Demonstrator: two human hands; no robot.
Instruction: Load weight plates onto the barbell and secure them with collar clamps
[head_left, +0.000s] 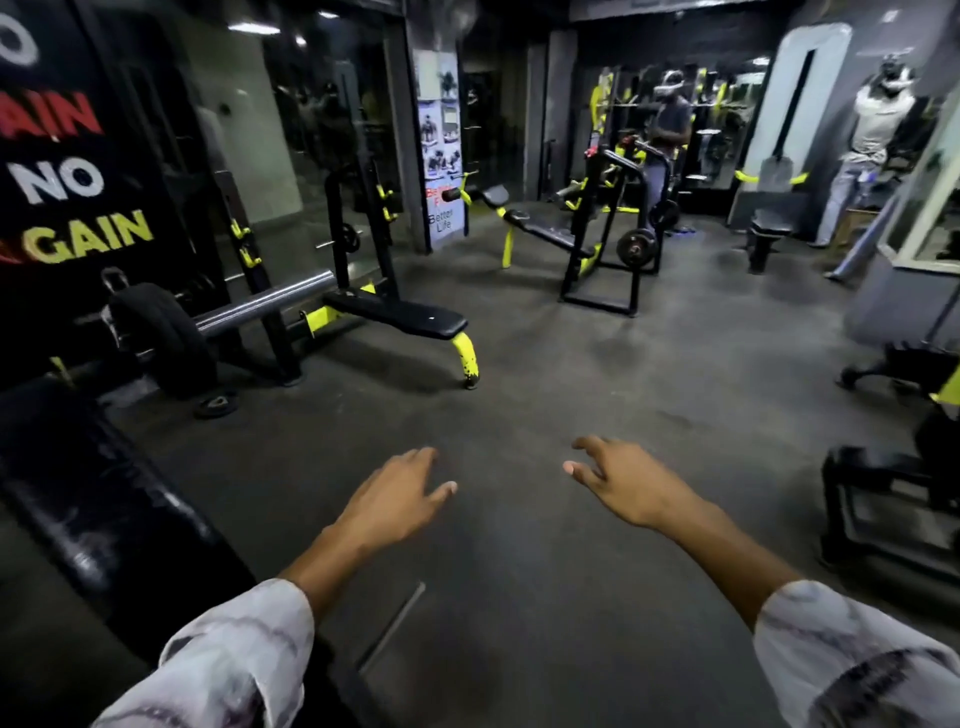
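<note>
- My left grip (397, 499) is empty, fingers loosely spread, palm down, held out over the bare dark floor (545, 405).
- My right grip (621, 480) is empty as well, fingers splayed and a little curled, level with the left and apart from it.
- Pale patterned sleeves (244, 660) cover both my forearms up to the mid-arm.
- The barbell (265, 301) rests on a rack at my far left, well away from both hands; its steel sleeve end points toward the room.
- A thick black weight plate (163, 338) sits on that bar, inboard of the bare sleeve; I cannot tell whether a collar clamp is on it.
- A small plate (215, 404) lies flat on the floor just below the loaded one.
- A black flat bench with yellow legs (410, 322) stands beside the rack.
- Farther back, another rack (605, 244) carries a plate low down.
</note>
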